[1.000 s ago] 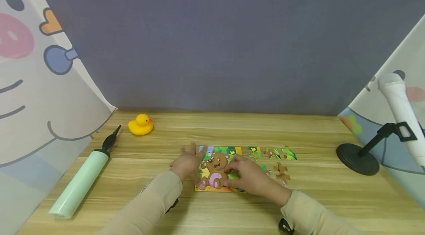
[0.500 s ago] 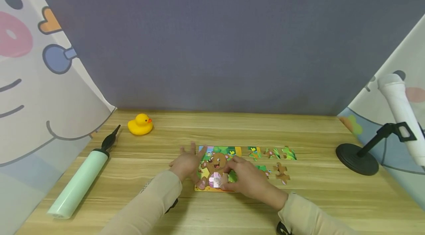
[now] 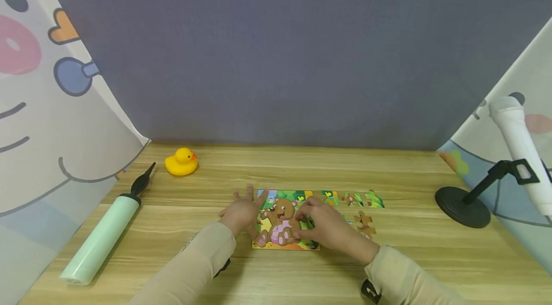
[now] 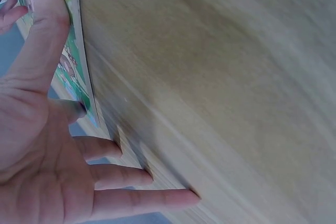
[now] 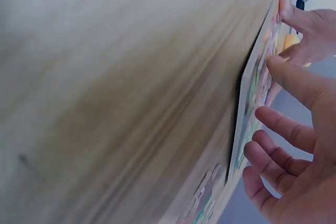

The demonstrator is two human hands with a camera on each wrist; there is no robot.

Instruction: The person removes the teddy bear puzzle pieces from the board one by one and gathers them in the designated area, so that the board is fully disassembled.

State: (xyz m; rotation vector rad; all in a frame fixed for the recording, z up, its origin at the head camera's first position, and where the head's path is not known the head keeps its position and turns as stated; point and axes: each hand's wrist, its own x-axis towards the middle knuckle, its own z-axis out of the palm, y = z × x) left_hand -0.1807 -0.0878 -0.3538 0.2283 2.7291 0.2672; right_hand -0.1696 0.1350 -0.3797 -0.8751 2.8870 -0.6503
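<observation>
A bear jigsaw puzzle (image 3: 280, 216) lies in its flat board on the wooden table. My left hand (image 3: 241, 214) rests at the board's left side with its fingers spread. In the left wrist view, the left thumb (image 4: 48, 11) lies over the puzzle's edge, while other fingertips reach onto the table. My right hand (image 3: 325, 223) is over the puzzle's right part, its thumb and index finger apart on the picture. In the right wrist view, the right thumb (image 5: 294, 77) touches the puzzle and the other fingers are loosely bent. No piece shows clearly between them.
Loose jigsaw pieces (image 3: 365, 221) lie right of the board, partly behind the right hand, with more puzzle pieces (image 3: 374, 198) farther back. A yellow rubber duck (image 3: 181, 162) and a pale green hand pump (image 3: 101, 240) are at left. A white microphone (image 3: 519, 147) stands on the right.
A puzzle piece at the bear's belly, shining half a second ago, now shows without glare. My right thumb and index finger have shifted slightly right and away from it. The left hand stays.
</observation>
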